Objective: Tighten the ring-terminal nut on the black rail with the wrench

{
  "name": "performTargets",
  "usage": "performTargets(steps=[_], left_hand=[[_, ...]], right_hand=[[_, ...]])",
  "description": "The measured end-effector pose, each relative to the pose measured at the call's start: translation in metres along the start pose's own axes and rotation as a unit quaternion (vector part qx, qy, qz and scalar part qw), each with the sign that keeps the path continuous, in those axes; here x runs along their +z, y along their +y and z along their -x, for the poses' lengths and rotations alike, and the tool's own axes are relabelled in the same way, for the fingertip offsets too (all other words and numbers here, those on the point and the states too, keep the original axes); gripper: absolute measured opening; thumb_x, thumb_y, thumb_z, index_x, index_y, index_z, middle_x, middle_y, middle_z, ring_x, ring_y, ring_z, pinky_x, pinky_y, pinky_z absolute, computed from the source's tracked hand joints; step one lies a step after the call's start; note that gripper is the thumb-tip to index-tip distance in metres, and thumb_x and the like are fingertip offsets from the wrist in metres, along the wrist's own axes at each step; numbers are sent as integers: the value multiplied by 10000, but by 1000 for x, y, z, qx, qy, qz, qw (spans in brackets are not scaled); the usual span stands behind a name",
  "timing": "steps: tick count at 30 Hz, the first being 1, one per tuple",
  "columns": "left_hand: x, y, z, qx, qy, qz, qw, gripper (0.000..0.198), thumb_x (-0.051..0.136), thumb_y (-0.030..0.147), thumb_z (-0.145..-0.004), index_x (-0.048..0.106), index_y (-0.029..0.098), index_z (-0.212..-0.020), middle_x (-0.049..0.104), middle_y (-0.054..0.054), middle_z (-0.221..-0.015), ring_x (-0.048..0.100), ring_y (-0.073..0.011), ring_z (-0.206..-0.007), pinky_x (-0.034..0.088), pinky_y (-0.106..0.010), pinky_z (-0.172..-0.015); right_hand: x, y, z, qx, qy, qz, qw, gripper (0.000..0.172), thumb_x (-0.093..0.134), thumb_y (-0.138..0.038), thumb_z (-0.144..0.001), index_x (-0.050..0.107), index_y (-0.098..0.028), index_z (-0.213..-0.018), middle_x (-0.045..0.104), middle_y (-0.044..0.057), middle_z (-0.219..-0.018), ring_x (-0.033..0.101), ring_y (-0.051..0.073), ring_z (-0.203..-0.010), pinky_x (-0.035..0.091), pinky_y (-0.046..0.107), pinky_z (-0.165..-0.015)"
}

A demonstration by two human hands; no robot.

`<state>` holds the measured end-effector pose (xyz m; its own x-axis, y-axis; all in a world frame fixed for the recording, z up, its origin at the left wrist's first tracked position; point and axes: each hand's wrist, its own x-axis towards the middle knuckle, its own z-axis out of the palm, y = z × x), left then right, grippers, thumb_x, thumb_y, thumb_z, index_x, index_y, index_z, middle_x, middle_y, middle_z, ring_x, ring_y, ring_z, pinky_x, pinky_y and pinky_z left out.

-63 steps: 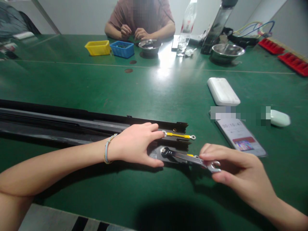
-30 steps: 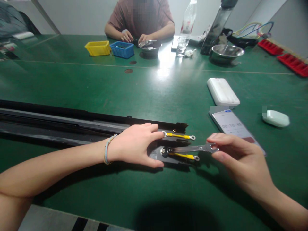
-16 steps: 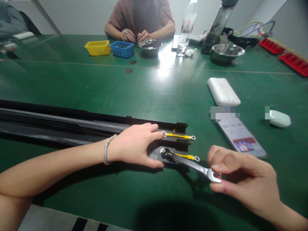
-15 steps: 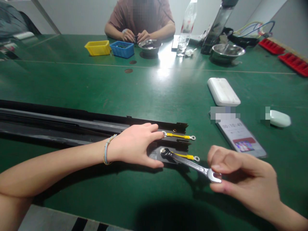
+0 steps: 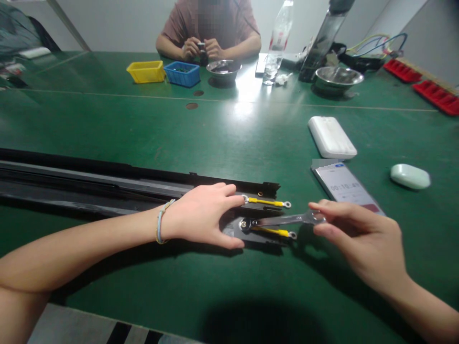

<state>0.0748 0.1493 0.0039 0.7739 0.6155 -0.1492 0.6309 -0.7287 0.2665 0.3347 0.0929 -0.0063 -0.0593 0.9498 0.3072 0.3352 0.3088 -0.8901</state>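
A combination wrench has its ring end around a bolt on the nearer of two long black metal profiles. My right hand pinches the wrench's open jaw end between thumb and fingers. My left hand, fingers spread, lies across the profiles and presses on them, its forefinger by the far cable's lug. Two short yellow cables with ring lugs stick out at the profiles' right ends: the far cable and the near cable, which runs beneath the wrench.
A phone showing a timer, a white power bank and a pale green case lie on the right. Farther back stand yellow and blue bins, metal bowls and a bottle. A person sits opposite.
My right hand has swung the wrench's free end upward and away from me, its ring end staying on the bolt. My left hand stays put. The person opposite has raised a small object.
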Motion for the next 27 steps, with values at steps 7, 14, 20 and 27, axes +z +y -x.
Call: performTargets(steps=[7, 14, 20, 27], left_hand=[[-4, 4, 7, -2, -2, -1, 1000, 602, 592, 653, -705, 560, 207, -1108, 543, -37, -942, 535, -216, -852, 456, -322, -716], [-3, 2, 3, 0, -2, -2, 1000, 603, 590, 653, -707, 562, 202, -1107, 540, -35, -927, 531, -211, -836, 447, -313, -693], [2, -2, -8, -3, -4, -4, 1000, 611, 593, 653, -703, 561, 205, -1116, 538, -35, -935, 529, -211, -842, 442, -316, -704], [-2, -4, -13, -7, -6, -1, 1000, 584, 610, 637, -696, 565, 207, -1089, 532, -27, -924, 525, -208, -842, 441, -310, -698]], right_hand=[[1, 6, 1, 40, 17, 54, 998, 197, 704, -233, -752, 751, -271, -940, 737, -21, -662, 663, 139, -524, 527, 230, -472], [-1, 2, -1, -1, -22, -11, 1000, 241, 724, -107, -717, 752, -293, -868, 676, -16, -639, 622, 153, -582, 512, 256, -529], [-1, 9, 2, -89, -83, -105, 987, 222, 771, -134, -712, 712, -256, -888, 641, -25, -626, 560, 151, -582, 463, 301, -546], [3, 6, 7, -88, -89, -118, 985, 205, 785, -147, -704, 698, -234, -868, 607, -29, -615, 533, 142, -547, 432, 310, -521]])
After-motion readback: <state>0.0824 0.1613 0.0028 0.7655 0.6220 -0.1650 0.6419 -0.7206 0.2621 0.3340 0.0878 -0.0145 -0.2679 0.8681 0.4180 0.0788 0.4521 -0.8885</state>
